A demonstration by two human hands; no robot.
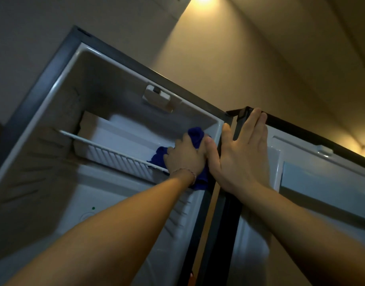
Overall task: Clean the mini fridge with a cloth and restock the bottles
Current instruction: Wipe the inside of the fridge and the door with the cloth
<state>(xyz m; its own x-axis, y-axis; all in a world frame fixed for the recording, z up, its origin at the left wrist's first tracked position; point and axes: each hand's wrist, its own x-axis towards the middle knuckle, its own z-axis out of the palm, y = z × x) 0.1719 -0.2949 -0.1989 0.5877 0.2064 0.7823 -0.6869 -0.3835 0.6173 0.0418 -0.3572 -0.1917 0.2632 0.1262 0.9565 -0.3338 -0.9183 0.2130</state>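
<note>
Cloth (196, 137), bunched in the gripping left hand (185, 155) at the fridge's (136, 83) 3 o'clock wall, may snag the shelf (115, 153) and unseat it, while the flat, released right hand (243, 153) braces the door (301, 182).

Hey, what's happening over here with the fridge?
A person is cleaning the inside of an open mini fridge. The left hand grips a blue cloth and presses it against the inner right wall, just above the white wire shelf. The right hand lies flat with straight fingers on the edge of the open door, near its top corner, steadying it. No bottles are in view, so restocking has not begun.
</note>
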